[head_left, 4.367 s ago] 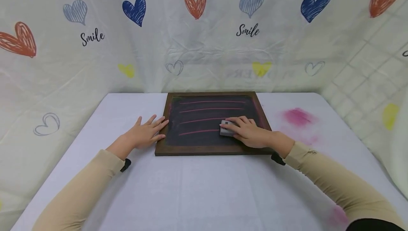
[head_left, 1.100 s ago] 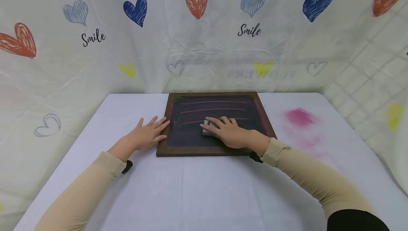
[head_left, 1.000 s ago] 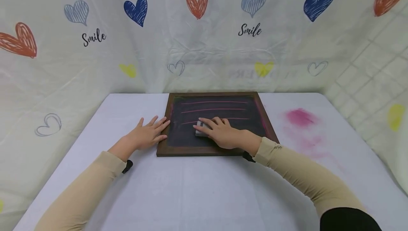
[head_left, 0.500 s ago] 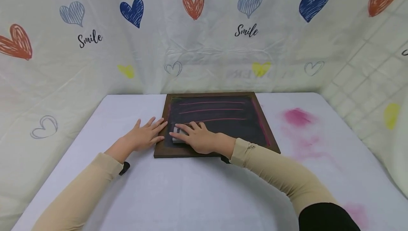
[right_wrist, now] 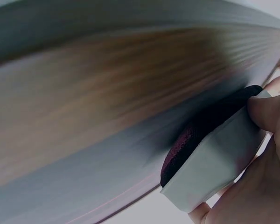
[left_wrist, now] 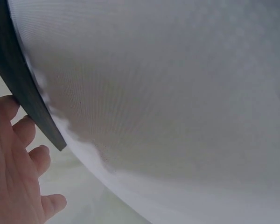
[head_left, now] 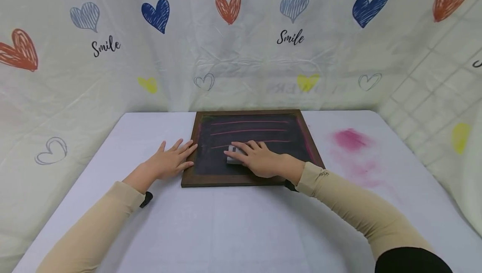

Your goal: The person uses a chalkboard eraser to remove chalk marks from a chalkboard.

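A small chalkboard [head_left: 263, 166] with a brown wooden frame [head_left: 226, 181] lies on the white-covered table. Three pink chalk lines [head_left: 248, 131] run across its dark surface. My right hand [head_left: 263, 162] grips a grey chalkboard eraser [head_left: 232, 155] against the lower middle of the board, just below the lowest line. In the right wrist view, the thumb and fingers hold the eraser's grey body [right_wrist: 219, 158], and its dark felt [right_wrist: 191, 135] carries pink dust. My left hand [head_left: 167, 162] lies with spread fingers, the fingertips touching the frame's left side; the left wrist view shows them at the frame's edge [left_wrist: 28, 88].
Pink chalk smudges [head_left: 352, 140] mark the tablecloth [head_left: 211, 231] right of the board. Behind the table hangs a pale curtain [head_left: 248, 47] printed with hearts and the word Smile.
A fourth, lowest pink line seen 4.4 s ago is gone. My right hand slid left with the eraser to the board's left side, then back right. The left hand stays at the frame.
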Demonstrator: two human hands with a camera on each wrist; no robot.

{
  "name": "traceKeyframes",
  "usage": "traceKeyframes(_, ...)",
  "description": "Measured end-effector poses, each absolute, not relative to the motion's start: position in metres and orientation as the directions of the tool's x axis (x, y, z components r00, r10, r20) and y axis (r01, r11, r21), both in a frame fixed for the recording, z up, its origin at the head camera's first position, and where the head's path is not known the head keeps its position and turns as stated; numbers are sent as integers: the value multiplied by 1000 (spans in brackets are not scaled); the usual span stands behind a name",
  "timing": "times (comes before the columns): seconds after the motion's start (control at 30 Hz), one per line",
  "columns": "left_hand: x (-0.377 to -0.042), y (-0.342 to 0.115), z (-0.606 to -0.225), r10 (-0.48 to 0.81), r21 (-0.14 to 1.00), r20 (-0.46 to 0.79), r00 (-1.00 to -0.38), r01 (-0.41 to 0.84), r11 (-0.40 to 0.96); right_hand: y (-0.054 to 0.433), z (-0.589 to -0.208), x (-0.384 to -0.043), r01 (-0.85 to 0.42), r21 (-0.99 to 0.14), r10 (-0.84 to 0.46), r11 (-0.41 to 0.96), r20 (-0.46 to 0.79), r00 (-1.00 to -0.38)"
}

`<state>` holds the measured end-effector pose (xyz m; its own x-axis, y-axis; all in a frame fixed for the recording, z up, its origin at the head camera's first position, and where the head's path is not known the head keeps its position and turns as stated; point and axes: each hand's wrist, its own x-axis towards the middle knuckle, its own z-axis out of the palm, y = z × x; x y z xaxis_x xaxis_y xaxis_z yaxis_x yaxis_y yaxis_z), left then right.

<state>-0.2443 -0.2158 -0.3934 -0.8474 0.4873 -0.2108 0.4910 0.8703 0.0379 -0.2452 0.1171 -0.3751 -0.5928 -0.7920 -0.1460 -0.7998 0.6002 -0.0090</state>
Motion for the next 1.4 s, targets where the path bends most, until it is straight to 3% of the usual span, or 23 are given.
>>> traceKeyframes(0.53,-242,-215,-391,492,47,-209,-845,494,868,212,-378,-243,-695,-67,-698,716,-22,-716)
traceKeyframes(0.83,-243,-217,-391,494,53,-207,-845,494,868,251,-380,-242,-668,-64,-666,742,43,-744)
traceKeyframes(1.2,-243,-216,-392,489,60,-215,-846,488,871,222,-382,-245,-671,-77,-673,738,-5,-740)
traceKeyframes(1.4,-243,-215,-391,492,60,-209,-845,491,869,174,-377,-241,-719,-84,-724,690,-78,-685)
